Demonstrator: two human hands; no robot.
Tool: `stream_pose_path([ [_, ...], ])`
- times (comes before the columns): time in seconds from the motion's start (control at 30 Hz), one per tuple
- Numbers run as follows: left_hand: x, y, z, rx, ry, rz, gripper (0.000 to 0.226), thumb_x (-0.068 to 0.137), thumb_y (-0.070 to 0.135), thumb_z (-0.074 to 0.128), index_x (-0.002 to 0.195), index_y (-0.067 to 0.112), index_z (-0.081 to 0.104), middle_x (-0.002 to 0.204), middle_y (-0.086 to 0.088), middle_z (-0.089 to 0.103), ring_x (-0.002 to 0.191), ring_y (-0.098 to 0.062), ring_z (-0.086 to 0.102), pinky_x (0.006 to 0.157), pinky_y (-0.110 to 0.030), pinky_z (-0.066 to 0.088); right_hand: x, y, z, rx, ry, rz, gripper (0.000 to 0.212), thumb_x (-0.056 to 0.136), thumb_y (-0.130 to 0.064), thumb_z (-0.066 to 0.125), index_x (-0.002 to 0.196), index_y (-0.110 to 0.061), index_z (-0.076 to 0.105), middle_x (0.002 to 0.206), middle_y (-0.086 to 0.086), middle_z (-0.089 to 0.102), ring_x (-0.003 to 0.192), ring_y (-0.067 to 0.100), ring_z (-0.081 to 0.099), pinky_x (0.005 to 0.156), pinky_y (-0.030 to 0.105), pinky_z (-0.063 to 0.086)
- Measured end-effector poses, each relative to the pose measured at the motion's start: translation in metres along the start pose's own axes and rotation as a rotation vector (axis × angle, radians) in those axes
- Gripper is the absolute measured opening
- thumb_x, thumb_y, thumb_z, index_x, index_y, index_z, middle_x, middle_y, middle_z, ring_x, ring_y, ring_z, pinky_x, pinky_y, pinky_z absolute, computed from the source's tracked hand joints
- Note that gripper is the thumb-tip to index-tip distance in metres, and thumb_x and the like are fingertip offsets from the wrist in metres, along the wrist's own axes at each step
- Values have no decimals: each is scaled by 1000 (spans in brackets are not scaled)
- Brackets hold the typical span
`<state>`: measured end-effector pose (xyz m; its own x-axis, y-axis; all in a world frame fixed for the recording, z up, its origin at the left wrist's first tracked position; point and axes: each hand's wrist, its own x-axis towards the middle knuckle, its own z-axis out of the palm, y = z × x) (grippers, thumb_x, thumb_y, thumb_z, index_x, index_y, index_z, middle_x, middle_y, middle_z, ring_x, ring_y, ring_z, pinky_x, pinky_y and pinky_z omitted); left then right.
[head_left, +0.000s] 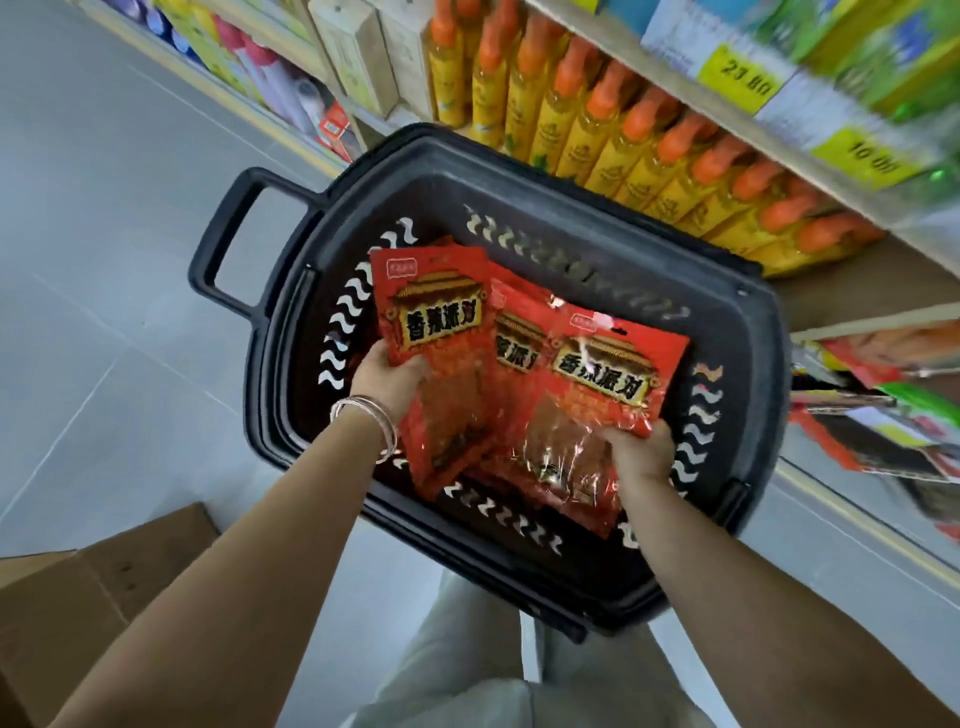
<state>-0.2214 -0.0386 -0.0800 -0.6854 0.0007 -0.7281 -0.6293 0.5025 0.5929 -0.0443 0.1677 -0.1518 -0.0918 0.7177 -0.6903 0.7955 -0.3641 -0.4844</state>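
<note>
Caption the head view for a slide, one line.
Left hand and right hand hold red snack packets in a black basket beside orange-capped bottles.

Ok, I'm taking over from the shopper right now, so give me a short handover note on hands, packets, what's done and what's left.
Left hand grips the left packet by its side.
Right hand grips the right packet at its lower corner.
A middle packet sits between them; all are within the basket rim.
Done: packets are at the basket.
Left: probably lay them flat and let go.
</note>
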Motion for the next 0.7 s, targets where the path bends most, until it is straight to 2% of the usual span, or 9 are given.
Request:
stream_pose_path([
  [0.07, -14, 14, 4, -7, 1, 27, 25, 83, 19, 62, 107, 15, 60, 78, 1, 64, 62, -14, 59, 54, -23, 48, -11, -15, -18, 9, -83, -84, 40, 73, -17, 78, 107, -14, 56, 106, 6, 66, 91, 24, 62, 83, 33, 46],
  [0.13, -33, 28, 8, -18, 17, 63, 23, 88, 34, 59, 108, 23, 58, 82, 6, 62, 71, -12, 59, 63, -23, 46, -25, -31, -37, 10, -130, -216, 39, 77, -32, 77, 108, -17, 60, 102, 0, 67, 95, 21, 62, 87, 34, 46],
  [0.2, -55, 42, 12, 20, 6, 144, 36, 91, 50, 49, 116, 26, 56, 94, 5, 62, 86, -17, 59, 77, -25, 43, -44, -48, -57, -19, -94, -387, 31, 82, -48, 66, 97, -20, 64, 88, -6, 67, 91, 18, 62, 80, 29, 42],
  [0.27, -78, 54, 17, 95, 12, 237, 50, 93, 54, 40, 125, 19, 55, 112, -4, 60, 105, -24, 55, 88, -27, 36, -61, -59, -79, -81, -18, -562, 37, 90, -51, 52, 97, -18, 67, 85, 0, 69, 90, 25, 63, 73, 25, 37],
  [0.37, -117, 71, 23, 147, 15, 378, 43, 96, 45, 40, 120, 14, 58, 112, -12, 63, 109, -30, 55, 81, -28, 35, -80, -68, -121, -68, 40, -764, 41, 97, -40, 44, 120, -11, 60, 98, 7, 69, 94, 25, 62, 75, 27, 40],
  [0.47, -162, 88, 34, 212, -16, 612, 24, 95, 37, 47, 103, 19, 62, 91, -12, 66, 94, -30, 61, 74, -34, 41, -97, -70, -175, 94, 75, -825, 38, 93, -47, 41, 105, -15, 58, 69, -11, 57, 68, 11, 57, 71, 27, 39],
  [0.57, -213, 103, 55, 188, -9, 812, 11, 94, 28, 51, 89, 24, 60, 76, 4, 61, 79, -17, 57, 64, -27, 39, -107, -64, -240, 337, 168, -794, 25, 94, -45, 48, 101, -29, 65, 82, -27, 58, 75, -7, 56, 82, 19, 41],
  [0.63, -253, 114, 75, 162, 23, 901, 13, 93, 28, 54, 83, 23, 60, 74, 5, 60, 76, -16, 55, 61, -25, 36, -114, -58, -291, 478, 255, -769, 27, 94, -45, 50, 77, -31, 65, 72, -27, 59, 69, -13, 55, 70, 8, 40],
  [0.7, -295, 123, 98, 102, 56, 969, 20, 92, 33, 55, 84, 17, 64, 76, 1, 62, 77, -17, 55, 58, -23, 32, -120, -47, -343, 569, 312, -790, 42, 95, -47, 47, 72, -15, 61, 63, -16, 56, 58, -13, 52, 58, 9, 37],
])
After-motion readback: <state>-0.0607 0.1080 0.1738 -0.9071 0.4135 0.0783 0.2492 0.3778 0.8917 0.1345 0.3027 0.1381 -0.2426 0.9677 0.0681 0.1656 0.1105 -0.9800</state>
